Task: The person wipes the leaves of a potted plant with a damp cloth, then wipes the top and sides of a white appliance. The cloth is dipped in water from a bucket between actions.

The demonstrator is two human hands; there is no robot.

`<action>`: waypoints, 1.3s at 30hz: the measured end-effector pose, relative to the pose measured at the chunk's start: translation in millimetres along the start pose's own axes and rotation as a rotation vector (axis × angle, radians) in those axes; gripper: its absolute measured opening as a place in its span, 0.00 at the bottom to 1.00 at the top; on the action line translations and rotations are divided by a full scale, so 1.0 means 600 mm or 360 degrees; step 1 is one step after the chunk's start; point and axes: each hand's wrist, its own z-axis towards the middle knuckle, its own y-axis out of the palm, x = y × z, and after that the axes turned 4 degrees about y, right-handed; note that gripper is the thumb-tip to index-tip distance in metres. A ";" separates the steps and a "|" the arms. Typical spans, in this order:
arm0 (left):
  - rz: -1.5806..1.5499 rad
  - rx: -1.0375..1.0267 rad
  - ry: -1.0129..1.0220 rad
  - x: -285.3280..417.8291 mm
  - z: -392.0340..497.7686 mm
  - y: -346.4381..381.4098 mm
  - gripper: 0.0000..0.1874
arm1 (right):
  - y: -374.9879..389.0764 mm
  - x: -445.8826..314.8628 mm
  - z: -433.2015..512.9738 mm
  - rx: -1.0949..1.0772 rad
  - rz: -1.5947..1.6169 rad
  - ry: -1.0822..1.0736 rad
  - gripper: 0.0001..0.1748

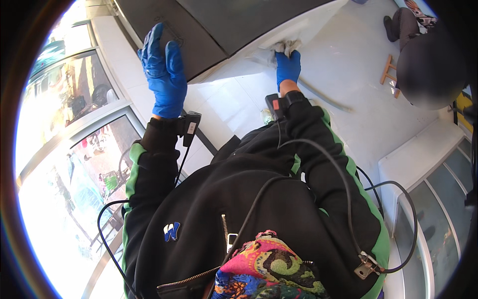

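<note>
My left hand (164, 74), in a blue glove, is raised at the left with its palm flat and the thumb apart from the fingers. It holds nothing. Behind the fingers is the dark flat top (198, 41) of a white unit; whether they touch it I cannot tell. In my right hand (288, 69), also blue-gloved, is a crumpled greyish-white cloth (286, 46). That cloth is up against the white side (310, 28) of the unit, just below the dark top's edge.
A grey hose (325, 95) lies on the pale floor right of my right hand. Farther right are another person (405, 26) and a small wooden stool (388, 71). A white glass-panelled case (422, 160) stands lower right. Framed windows (108, 145) line the left. Black cables (345, 179) loop around my arms.
</note>
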 end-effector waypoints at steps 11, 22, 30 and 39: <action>-0.0133 0.0030 -0.0033 0.009 -0.004 0.008 0.21 | 0.046 0.042 0.034 0.0235 -0.0576 0.0246 0.13; -0.0133 0.0062 0.0024 0.024 0.006 0.002 0.23 | 0.014 -0.065 -0.030 0.0275 0.0598 -0.0086 0.15; -0.0051 -0.0044 -0.0055 0.032 0.006 0.000 0.23 | 0.016 0.010 0.049 0.0217 -0.0174 0.0571 0.27; 0.0059 -0.0164 -0.0138 0.032 0.014 -0.001 0.23 | -0.008 -0.128 0.039 0.0410 -0.0151 -0.0589 0.29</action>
